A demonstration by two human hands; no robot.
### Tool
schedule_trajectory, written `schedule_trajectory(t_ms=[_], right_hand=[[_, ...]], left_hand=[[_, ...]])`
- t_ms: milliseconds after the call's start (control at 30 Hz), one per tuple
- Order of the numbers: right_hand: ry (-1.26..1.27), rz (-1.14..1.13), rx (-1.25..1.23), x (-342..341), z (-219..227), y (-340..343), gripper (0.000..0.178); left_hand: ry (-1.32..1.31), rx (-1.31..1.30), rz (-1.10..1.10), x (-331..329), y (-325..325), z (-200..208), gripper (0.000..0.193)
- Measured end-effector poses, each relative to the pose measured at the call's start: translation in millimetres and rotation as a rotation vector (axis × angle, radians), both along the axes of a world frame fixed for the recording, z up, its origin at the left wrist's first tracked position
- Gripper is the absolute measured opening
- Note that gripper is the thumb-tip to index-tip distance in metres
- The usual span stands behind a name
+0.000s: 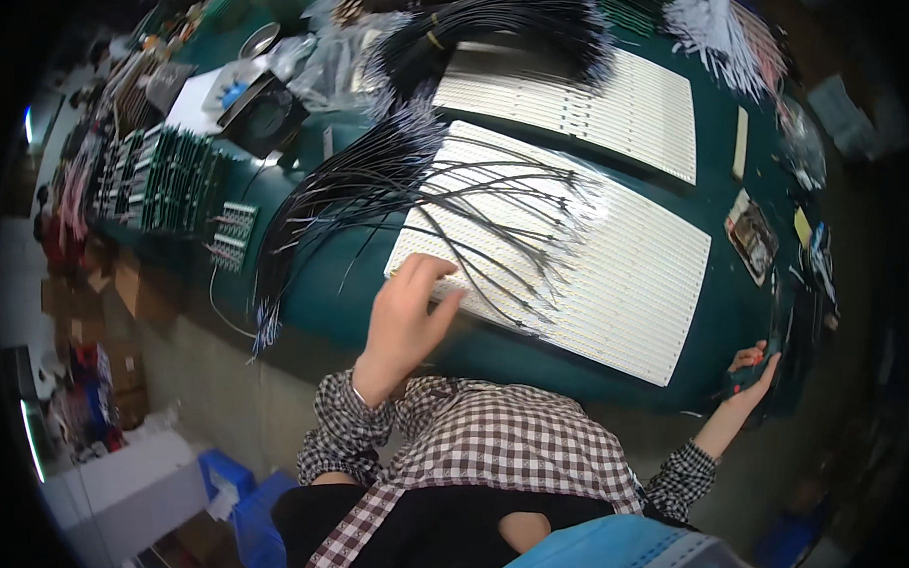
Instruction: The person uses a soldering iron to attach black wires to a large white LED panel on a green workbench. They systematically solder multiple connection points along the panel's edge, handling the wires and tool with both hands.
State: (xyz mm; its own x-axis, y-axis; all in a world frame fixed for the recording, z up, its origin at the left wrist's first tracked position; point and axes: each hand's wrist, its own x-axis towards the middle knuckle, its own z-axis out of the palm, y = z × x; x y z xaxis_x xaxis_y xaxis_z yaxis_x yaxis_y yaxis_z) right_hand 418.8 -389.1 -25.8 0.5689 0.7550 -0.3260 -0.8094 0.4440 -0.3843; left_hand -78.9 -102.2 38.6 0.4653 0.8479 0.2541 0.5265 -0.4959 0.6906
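My left hand (407, 314) hovers at the near left edge of a white panel of LED strips (625, 288), its thumb and fingers apart with nothing seen between them. Several black wires (472, 223) with pale tips fan across that panel, running from a thick black bundle (312, 204) on its left. Off to the right, by the table's near edge, my right hand (756, 372) is closed round a tool with a dark green and red handle (744, 377); its kind is hard to make out.
A second white panel (659, 107) lies behind, partly under another bundle of black wires (506, 27). Green boards (156, 179) stand stacked at left beside a small black fan (266, 115). White wires (716, 34) lie far right. A small tin (751, 236) sits on the green table (356, 327).
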Motion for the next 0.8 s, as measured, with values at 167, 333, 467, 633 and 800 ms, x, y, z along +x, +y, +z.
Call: schedule_trajectory(t_ms=[167,333,467,633,800], right_hand=[[-0.017,0.013,-0.055,12.0,5.2,-2.4,0.035],[-0.028,-0.016,-0.045,12.8,6.1,-5.6,0.036],[-0.107,-0.032,-0.103,13.1,0.7,-11.2,0.037],[-0.073,-0.218,-0.190,-1.6,-15.6,2.7,0.038],[-0.470,-0.411,-0.726,-34.5,14.3,28.8,0.041]], left_hand=[[-0.009,0.081,0.153,-19.8,21.7,2.7,0.024],[0.016,0.069,0.207,-43.5,55.2,8.9,0.027],[0.098,0.160,0.145,-60.1,91.2,16.3,0.037],[0.276,0.307,-0.023,-65.2,129.5,-6.7,0.038],[0.256,0.335,-0.020,-47.0,144.3,-13.9,0.019]])
